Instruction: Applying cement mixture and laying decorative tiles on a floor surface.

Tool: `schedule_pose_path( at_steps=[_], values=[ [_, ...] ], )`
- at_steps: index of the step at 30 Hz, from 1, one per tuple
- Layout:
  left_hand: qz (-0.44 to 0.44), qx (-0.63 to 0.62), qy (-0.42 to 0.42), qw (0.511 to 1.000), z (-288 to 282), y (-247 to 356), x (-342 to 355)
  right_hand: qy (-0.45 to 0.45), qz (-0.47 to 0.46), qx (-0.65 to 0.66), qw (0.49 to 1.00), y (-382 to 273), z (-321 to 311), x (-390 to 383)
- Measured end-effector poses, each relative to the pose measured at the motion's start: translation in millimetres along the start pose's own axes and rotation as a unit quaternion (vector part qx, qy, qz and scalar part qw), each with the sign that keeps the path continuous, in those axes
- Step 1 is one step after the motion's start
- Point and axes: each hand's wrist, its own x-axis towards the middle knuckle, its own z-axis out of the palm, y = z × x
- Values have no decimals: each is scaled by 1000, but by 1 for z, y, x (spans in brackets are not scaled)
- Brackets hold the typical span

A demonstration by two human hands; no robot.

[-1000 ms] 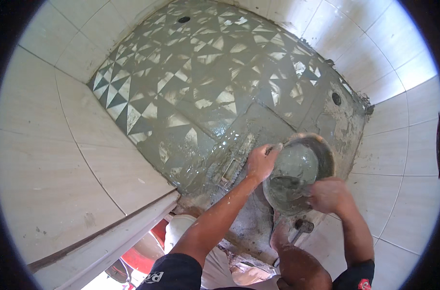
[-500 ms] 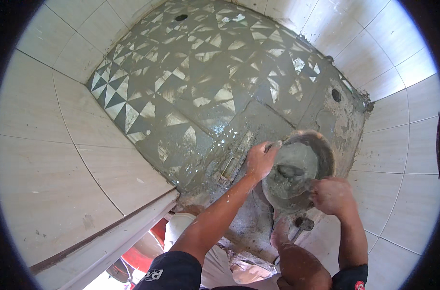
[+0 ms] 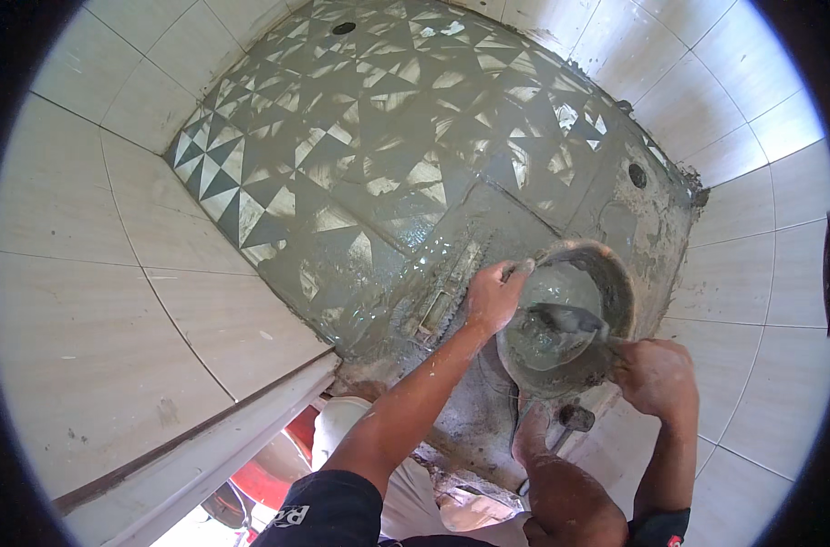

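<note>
A round bucket (image 3: 623, 290) of wet grey cement mix (image 3: 561, 281) stands on the floor in front of me, tilted a little. My left hand (image 3: 494, 298) is closed on the left side of its rim. My right hand (image 3: 654, 376) grips the handle of a trowel (image 3: 572, 325) at the right side of the bucket. The trowel's blade shows above the mix, coated in wet grey. Left of the bucket, a notched trowel (image 3: 442, 305) lies on the smeared floor, close to my left hand and touched by neither hand.
Patterned floor tiles (image 3: 242, 210) smeared with grey cement stretch ahead. Two round drain holes (image 3: 637, 175) open in the floor. Light wall tiles (image 3: 725, 246) enclose it on both sides. A mallet (image 3: 576, 418) lies by my foot, and a red container (image 3: 262, 479) stands behind the doorway edge.
My right hand has moved slightly right and down. The trowel blade, earlier mostly sunk in the mix, has come up into view. My left hand keeps its hold on the rim.
</note>
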Motion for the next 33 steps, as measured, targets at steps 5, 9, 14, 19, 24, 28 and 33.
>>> schedule_pose_path(
  at_steps=[5, 9, 14, 19, 24, 28, 33],
  values=[
    [-3, -25, -25, 999, 10, 1, 4, -63, 50, 111, 991, 56, 54, 47],
    [5, -10, -15, 1000, 6, 3, 7, -172, 55, 167, 969, 39, 57, 86],
    [-15, 1, 16, 1000, 1, -1, 2, -37, -20, 115, 992, 14, 56, 36],
    [7, 9, -5, 1000, 6, 5, 0, -4, -61, 82, 995, -5, 73, 32],
    [27, 4, 4, 1000, 5, 3, -3, 3, -95, 36, 995, 1, 74, 42],
    [6, -3, -6, 1000, 6, 2, -1, -1, -33, 53, 998, -6, 49, 6],
    [-3, 39, -12, 999, 11, 21, -5, 8, -59, 32, 998, -5, 92, 50]
  ],
)
